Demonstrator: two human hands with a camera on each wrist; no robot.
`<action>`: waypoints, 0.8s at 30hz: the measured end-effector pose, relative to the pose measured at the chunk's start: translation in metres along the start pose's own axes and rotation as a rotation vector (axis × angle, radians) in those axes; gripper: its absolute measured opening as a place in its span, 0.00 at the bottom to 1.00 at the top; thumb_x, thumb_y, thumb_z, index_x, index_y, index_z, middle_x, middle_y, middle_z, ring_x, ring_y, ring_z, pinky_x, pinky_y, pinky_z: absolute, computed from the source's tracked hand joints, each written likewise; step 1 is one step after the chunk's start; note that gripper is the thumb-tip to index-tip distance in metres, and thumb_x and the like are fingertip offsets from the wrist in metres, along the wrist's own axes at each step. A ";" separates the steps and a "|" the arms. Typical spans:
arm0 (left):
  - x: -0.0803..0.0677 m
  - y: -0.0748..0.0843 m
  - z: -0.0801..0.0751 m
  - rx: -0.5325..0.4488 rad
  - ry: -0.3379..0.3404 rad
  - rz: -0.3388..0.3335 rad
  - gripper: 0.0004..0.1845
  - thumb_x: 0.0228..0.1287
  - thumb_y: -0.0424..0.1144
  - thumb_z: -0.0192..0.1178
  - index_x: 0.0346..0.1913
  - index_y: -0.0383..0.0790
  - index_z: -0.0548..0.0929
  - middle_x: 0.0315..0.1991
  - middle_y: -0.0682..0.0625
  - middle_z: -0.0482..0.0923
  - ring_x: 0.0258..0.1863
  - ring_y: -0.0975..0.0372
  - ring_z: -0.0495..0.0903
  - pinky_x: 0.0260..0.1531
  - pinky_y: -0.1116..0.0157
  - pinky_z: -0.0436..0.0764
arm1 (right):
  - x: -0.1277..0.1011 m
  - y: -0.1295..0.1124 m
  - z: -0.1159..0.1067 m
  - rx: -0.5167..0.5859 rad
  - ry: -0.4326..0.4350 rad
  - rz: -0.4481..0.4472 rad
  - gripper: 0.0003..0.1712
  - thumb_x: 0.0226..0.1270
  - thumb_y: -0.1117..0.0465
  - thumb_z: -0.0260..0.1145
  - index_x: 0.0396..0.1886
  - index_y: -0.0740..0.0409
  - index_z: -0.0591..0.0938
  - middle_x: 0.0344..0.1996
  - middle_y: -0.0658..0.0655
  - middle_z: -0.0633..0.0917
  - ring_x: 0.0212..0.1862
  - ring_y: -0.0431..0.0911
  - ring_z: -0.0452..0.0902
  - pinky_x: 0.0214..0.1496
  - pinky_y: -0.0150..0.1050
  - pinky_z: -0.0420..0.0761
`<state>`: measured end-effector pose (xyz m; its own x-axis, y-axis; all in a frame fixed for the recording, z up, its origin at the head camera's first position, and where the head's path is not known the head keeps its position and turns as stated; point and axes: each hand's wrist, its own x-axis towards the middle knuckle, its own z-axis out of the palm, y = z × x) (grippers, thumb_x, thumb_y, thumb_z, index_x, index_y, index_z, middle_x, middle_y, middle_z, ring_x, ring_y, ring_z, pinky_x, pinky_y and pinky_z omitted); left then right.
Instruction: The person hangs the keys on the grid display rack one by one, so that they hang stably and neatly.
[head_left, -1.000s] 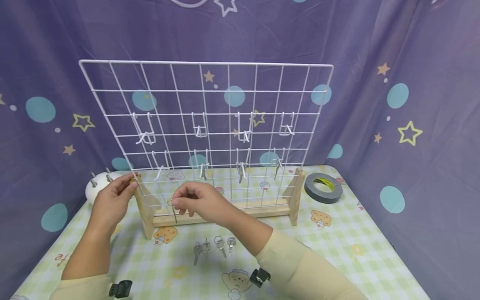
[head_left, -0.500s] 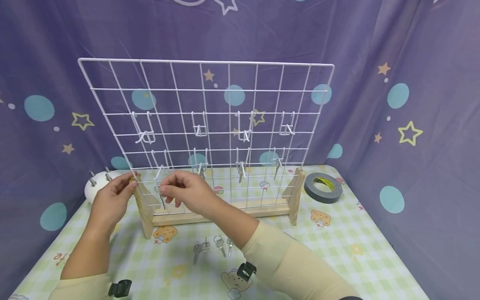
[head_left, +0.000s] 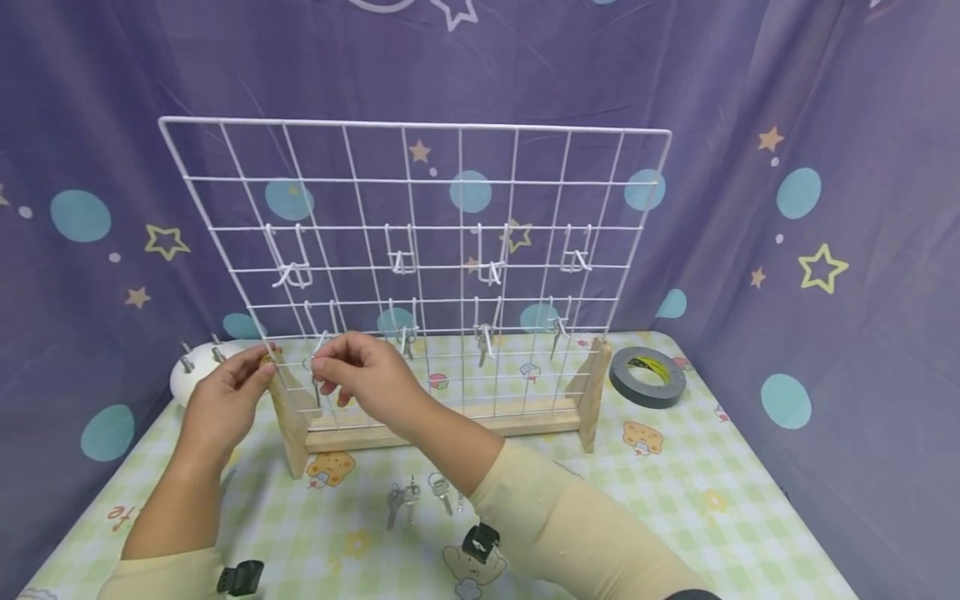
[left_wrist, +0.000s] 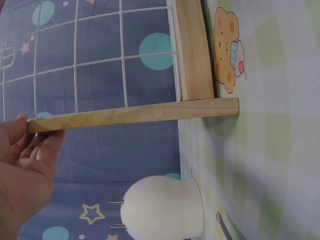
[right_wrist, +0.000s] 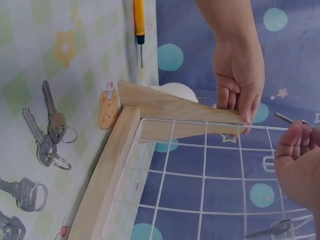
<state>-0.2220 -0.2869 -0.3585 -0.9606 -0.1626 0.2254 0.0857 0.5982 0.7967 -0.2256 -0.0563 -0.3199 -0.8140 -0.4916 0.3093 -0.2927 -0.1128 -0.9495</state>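
A white wire grid panel [head_left: 412,250] stands upright in a wooden base [head_left: 442,421] on a checked tablecloth [head_left: 675,492], with a purple star-print curtain [head_left: 825,125] behind. White hooks [head_left: 401,260] hang from the grid in two rows, and keys [head_left: 481,342] dangle from some hooks in the lower row, to the right of both hands. On the cloth just in front of the right forearm lie several loose keys [head_left: 420,493]. A roll of grey tape [head_left: 647,375] rests well to the right of the hands, and a white rounded object with metal pins [head_left: 187,371] sits just behind the left hand. In the right wrist view a yellow-handled tool [right_wrist: 138,27] lies on the cloth beyond the left hand.

The left hand [head_left: 225,396] grips the top of the wooden side support [head_left: 288,408] at the grid's left end, fingers curled over its edge. The right hand [head_left: 360,375], just beside it, pinches a small key [head_left: 316,385] between thumb and fingertips, held up against the wire beside the lower-left hook [head_left: 321,342]. Whether the key touches the hook cannot be made out. Both forearms in pale yellow sleeves [head_left: 570,533] reach forward, the right crossing leftward in front of the base.
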 end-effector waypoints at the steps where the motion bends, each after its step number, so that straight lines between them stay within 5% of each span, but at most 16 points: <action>1: 0.000 0.000 0.000 -0.002 -0.002 -0.002 0.31 0.75 0.56 0.47 0.73 0.42 0.66 0.69 0.40 0.68 0.60 0.71 0.72 0.47 0.88 0.73 | 0.000 0.000 0.000 -0.001 0.006 0.005 0.06 0.72 0.58 0.63 0.40 0.55 0.81 0.31 0.49 0.84 0.31 0.39 0.79 0.29 0.31 0.83; 13: 0.000 -0.001 0.000 -0.004 -0.011 -0.015 0.31 0.75 0.57 0.47 0.73 0.44 0.66 0.70 0.41 0.68 0.61 0.70 0.72 0.48 0.87 0.74 | 0.009 0.005 -0.002 -0.067 0.069 0.057 0.06 0.70 0.58 0.65 0.40 0.56 0.83 0.33 0.56 0.86 0.30 0.39 0.81 0.31 0.40 0.87; 24: 0.000 -0.002 0.000 -0.017 -0.002 0.001 0.32 0.75 0.56 0.48 0.73 0.42 0.66 0.69 0.41 0.69 0.60 0.71 0.72 0.48 0.87 0.73 | 0.018 0.009 -0.004 -0.107 0.104 0.091 0.04 0.70 0.58 0.65 0.38 0.53 0.83 0.28 0.48 0.86 0.28 0.41 0.83 0.27 0.41 0.87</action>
<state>-0.2221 -0.2877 -0.3599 -0.9610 -0.1608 0.2250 0.0907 0.5851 0.8059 -0.2449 -0.0631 -0.3232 -0.8856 -0.4027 0.2312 -0.2624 0.0231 -0.9647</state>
